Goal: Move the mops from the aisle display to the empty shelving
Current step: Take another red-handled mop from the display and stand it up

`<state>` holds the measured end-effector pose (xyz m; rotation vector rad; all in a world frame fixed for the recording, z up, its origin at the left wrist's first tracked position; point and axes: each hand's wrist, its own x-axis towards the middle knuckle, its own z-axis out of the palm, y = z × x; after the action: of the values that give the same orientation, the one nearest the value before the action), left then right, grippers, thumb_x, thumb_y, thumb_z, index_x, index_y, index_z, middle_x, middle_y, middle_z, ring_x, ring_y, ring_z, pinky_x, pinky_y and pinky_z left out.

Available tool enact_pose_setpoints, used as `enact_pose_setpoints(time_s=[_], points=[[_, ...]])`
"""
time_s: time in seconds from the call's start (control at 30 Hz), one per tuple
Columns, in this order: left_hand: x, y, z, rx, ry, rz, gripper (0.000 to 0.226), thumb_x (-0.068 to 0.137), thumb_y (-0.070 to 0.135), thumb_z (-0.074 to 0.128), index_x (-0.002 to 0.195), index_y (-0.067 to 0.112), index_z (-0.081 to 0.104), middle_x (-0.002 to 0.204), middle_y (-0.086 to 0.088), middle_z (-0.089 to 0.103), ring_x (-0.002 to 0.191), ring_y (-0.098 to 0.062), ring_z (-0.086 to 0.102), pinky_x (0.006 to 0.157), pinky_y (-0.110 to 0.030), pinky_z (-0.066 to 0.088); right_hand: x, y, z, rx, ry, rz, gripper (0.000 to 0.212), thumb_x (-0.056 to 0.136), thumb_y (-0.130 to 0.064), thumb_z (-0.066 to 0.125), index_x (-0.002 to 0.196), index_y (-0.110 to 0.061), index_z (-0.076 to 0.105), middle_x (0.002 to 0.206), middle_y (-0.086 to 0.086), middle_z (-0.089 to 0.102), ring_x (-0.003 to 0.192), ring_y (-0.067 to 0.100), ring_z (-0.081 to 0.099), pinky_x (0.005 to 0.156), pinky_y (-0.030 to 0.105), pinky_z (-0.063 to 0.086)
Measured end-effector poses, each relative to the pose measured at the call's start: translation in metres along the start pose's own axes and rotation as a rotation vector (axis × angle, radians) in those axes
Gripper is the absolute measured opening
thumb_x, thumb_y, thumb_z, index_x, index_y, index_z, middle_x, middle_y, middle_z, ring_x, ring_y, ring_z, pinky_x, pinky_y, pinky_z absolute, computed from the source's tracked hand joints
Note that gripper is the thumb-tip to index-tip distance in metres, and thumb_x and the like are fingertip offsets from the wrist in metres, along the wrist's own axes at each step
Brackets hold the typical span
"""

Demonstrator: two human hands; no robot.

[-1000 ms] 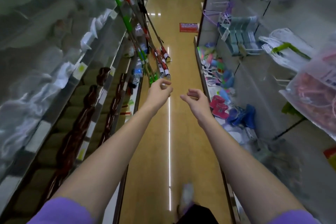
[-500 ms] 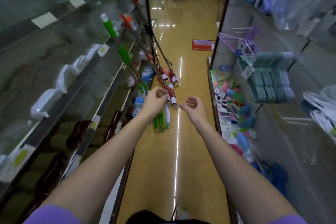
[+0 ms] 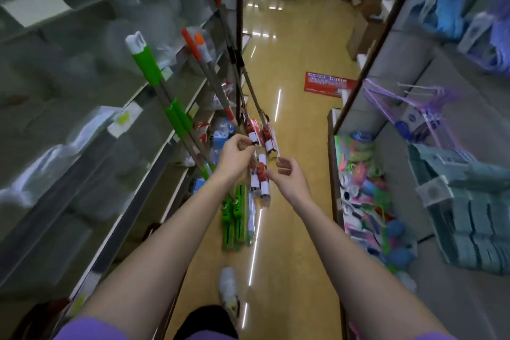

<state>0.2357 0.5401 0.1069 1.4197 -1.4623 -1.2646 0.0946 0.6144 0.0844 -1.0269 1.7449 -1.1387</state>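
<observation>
Several mops lean against the left shelving with their heads on the aisle floor. Two have green handles (image 3: 176, 116) and green heads (image 3: 234, 218). Others have metal poles with red grips (image 3: 204, 50) and red-and-white wrapped heads (image 3: 260, 176). My left hand (image 3: 236, 156) reaches out in front of the mop poles, fingers loosely curled, and holds nothing that I can see. My right hand (image 3: 287, 176) hovers beside the red-and-white heads, fingers relaxed and empty.
Stocked shelves (image 3: 132, 124) line the left side. The right shelving (image 3: 386, 69) holds purple hangers (image 3: 408, 96), teal folded cloths (image 3: 463, 201) and colourful small goods (image 3: 367, 196). A red floor sticker (image 3: 328, 84) lies ahead. My shoe (image 3: 229, 288) is on the yellow floor.
I have walked forward along the aisle, so the mops are much closer. Both hands have stayed stretched out and now overlap the mop poles and heads.
</observation>
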Motion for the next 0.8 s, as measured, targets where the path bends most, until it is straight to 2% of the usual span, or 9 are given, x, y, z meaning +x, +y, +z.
enact_pose_setpoints(time_s=[0.13,0.3,0.37,0.43,0.5,0.6,0.63,0.73,0.8], points=[[0.107,0.013,-0.006,0.009,0.009,-0.065,0.01,0.092,0.021,0.065,0.098,0.029,0.063,0.103,-0.011,0.068,0.091,-0.024,0.065,0.078,-0.038,0.053,0.1,-0.029,0.012,-0.023,0.006,0.035,0.057,0.083,-0.03,0.081,0.13,-0.017,0.052,0.123,0.001,0.059,0.111,0.017,0.058,0.08,0.024,0.045],[0.211,0.036,-0.009,0.016,0.006,-0.066,0.013,0.097,0.017,0.063,0.109,0.02,0.064,0.101,-0.004,0.067,0.094,-0.025,0.069,0.078,-0.037,0.058,0.203,-0.063,0.02,-0.013,0.024,0.019,0.059,0.082,-0.027,0.082,0.133,-0.018,0.052,0.123,-0.003,0.059,0.114,0.016,0.056,0.086,0.025,0.046],[0.244,0.036,-0.009,0.022,0.007,-0.086,0.013,0.095,0.017,0.063,0.108,0.021,0.064,0.104,-0.005,0.069,0.096,-0.024,0.069,0.084,-0.041,0.06,0.239,-0.07,0.026,-0.009,0.002,0.012,0.058,0.082,-0.026,0.081,0.132,-0.018,0.052,0.124,-0.002,0.059,0.114,0.016,0.056,0.084,0.024,0.048],[0.275,0.031,-0.01,0.028,0.023,-0.1,0.012,0.091,0.024,0.064,0.103,0.026,0.065,0.104,-0.004,0.071,0.098,-0.021,0.069,0.088,-0.044,0.059,0.276,-0.075,0.034,-0.02,-0.02,-0.01,0.06,0.082,-0.027,0.082,0.132,-0.017,0.053,0.126,0.0,0.06,0.116,0.018,0.057,0.089,0.029,0.05],[0.309,0.025,-0.01,0.048,0.058,-0.122,0.015,0.09,0.026,0.065,0.105,0.025,0.066,0.098,-0.002,0.072,0.094,-0.018,0.069,0.083,-0.04,0.059,0.315,-0.08,0.042,-0.056,-0.059,-0.035,0.063,0.079,-0.031,0.083,0.132,-0.016,0.053,0.125,0.001,0.06,0.115,0.018,0.058,0.095,0.034,0.051],[0.357,0.021,-0.009,0.002,0.119,-0.174,0.011,0.096,0.01,0.061,0.107,0.01,0.063,0.072,0.003,0.066,0.065,-0.009,0.064,0.059,-0.025,0.051,0.376,-0.08,0.06,-0.083,-0.144,-0.053,0.063,0.077,-0.034,0.084,0.13,-0.018,0.055,0.123,-0.001,0.06,0.114,0.015,0.057,0.097,0.036,0.051],[0.374,0.019,-0.011,-0.021,0.141,-0.181,0.008,0.096,0.007,0.061,0.103,0.01,0.062,0.066,0.005,0.065,0.06,-0.009,0.064,0.056,-0.023,0.049,0.399,-0.079,0.069,-0.086,-0.18,-0.064,0.061,0.078,-0.032,0.084,0.129,-0.018,0.055,0.122,-0.003,0.06,0.113,0.014,0.057,0.097,0.036,0.05],[0.431,-0.001,-0.017,-0.044,0.272,-0.238,0.013,0.09,0.01,0.068,0.089,0.02,0.06,0.078,-0.002,0.064,0.078,-0.026,0.064,0.075,-0.039,0.053,0.471,-0.081,0.099,-0.126,-0.329,-0.078,0.054,0.082,-0.027,0.082,0.127,-0.015,0.056,0.118,-0.002,0.059,0.112,0.014,0.056,0.093,0.03,0.047],[0.462,-0.015,-0.023,-0.082,0.417,-0.31,0.013,0.092,0.007,0.067,0.094,0.016,0.06,0.08,-0.004,0.059,0.077,-0.027,0.059,0.082,-0.046,0.054,0.52,-0.08,0.124,-0.128,-0.447,-0.088,0.047,0.083,-0.022,0.081,0.121,-0.015,0.055,0.114,-0.001,0.059,0.113,0.019,0.056,0.096,0.033,0.047]])
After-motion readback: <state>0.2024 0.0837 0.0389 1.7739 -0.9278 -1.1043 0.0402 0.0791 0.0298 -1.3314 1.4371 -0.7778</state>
